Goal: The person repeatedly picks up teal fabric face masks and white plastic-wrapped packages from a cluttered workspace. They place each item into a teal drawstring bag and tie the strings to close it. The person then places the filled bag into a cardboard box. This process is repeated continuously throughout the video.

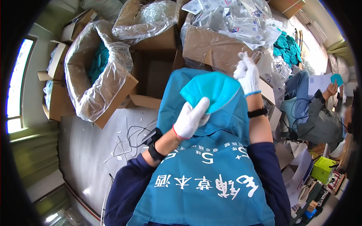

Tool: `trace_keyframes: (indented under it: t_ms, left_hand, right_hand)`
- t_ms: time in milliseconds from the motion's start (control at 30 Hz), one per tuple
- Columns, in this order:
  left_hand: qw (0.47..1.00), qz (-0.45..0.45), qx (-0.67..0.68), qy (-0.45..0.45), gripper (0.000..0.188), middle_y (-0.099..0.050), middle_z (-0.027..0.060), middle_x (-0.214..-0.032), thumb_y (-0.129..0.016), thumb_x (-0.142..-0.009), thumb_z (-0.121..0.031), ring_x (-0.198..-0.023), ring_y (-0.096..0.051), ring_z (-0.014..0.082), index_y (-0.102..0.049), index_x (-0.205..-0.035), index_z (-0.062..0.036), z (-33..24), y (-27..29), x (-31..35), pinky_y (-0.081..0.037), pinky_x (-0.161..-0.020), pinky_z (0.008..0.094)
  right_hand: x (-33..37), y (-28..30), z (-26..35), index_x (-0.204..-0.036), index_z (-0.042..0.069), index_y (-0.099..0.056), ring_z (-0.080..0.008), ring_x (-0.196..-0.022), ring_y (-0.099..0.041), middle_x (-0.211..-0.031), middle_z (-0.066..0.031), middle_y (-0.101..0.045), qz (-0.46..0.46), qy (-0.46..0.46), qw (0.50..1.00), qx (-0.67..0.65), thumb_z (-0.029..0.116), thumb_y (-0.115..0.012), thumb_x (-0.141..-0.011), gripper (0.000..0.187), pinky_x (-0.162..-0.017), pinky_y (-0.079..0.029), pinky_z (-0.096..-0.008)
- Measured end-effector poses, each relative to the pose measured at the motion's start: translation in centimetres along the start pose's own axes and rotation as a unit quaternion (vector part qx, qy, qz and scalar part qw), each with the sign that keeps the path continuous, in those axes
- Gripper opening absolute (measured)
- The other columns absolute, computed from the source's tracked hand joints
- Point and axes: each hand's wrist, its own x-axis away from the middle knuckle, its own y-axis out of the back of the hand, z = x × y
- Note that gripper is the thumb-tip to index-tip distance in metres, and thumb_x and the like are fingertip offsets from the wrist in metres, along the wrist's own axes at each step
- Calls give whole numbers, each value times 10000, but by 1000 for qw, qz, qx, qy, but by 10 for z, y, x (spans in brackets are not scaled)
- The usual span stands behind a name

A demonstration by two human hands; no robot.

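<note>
In my left hand (192,118), gloved in white, is a teal folded face mask (212,90), pinched by its lower left edge, thumb on top. The mask is held in front of the teal apron (211,162) on my body, its rounded edge toward the right. My right hand (247,73), in a white glove with a blue cuff, is raised just beyond the mask's right side. Its fingers point away from me, partly bent and apart, with nothing visible in them. Behind it stands a carton (215,49) heaped with clear printed pouches (241,22).
At left, a plastic-lined carton (109,88) contains teal masks (100,62). Beside it is an open brown carton (151,75). Cables (132,141) lie on the grey floor (81,150). At right, a seated person (320,124) holds a teal piece. More teal items (287,49) are piled beyond.
</note>
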Motion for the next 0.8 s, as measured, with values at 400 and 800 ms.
trace_keyframes:
  t_ms: [400, 800]
  left_hand:
    - [983, -2, -167, -73, 924, -597, 112, -1163, -724, -779, -676, -1057, -602, 212, -478, -1341, 14, 25, 51, -42, -467, -940, 331]
    - [950, -191, -130, -212, 213, -699, 44, -924, -659, -974, -158, -779, -636, 95, -678, -1122, -6, 30, 40, -79, -522, -733, 246]
  right_hand:
    - [99, -91, -36, -988, 107, -623, -32, -507, -463, -679, 57, -525, -124, -31, 989, 77, 119, -650, -956, 44, -443, -374, -198]
    - [107, -83, -78, -1061, 94, -615, -85, -677, -589, -799, 19, -603, -69, -88, 993, -21, 227, -662, -964, 171, -603, -510, -254]
